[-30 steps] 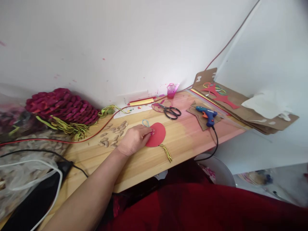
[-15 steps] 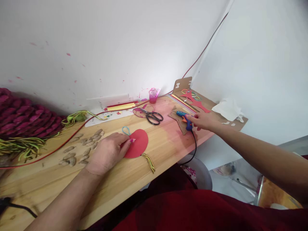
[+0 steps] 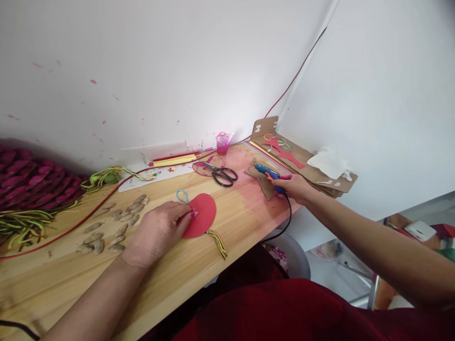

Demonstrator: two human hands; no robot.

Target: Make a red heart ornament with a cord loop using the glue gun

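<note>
A red paper circle (image 3: 204, 213) lies on the wooden table, with a light-blue string loop (image 3: 182, 195) at its top and a yellow-green yarn tassel (image 3: 218, 244) at its lower edge. The pinched fingers of my left hand (image 3: 159, 227) are over the circle's left part, seemingly gripping it; anything smaller under the fingertips is hidden. My right hand (image 3: 293, 185) is wrapped around a blue glue gun (image 3: 268, 172) with an orange trigger. Its nozzle points left above a piece of cut cardboard (image 3: 265, 188). Black-handled scissors (image 3: 223, 176) lie between the hands.
Several peanuts (image 3: 121, 230) lie left of the circle. A pink-stained cup (image 3: 222, 143) stands by the wall. A red cord (image 3: 110, 196) crosses the table's back. Cardboard with red paper scraps (image 3: 287, 154) and white tissue (image 3: 330, 163) lies at right. A large magenta pinecone-like object (image 3: 39, 177) stands left.
My right hand has drawn the glue gun slightly back and tilted it over the cardboard. My left hand stays at the red circle. The whole view has shifted slightly.
</note>
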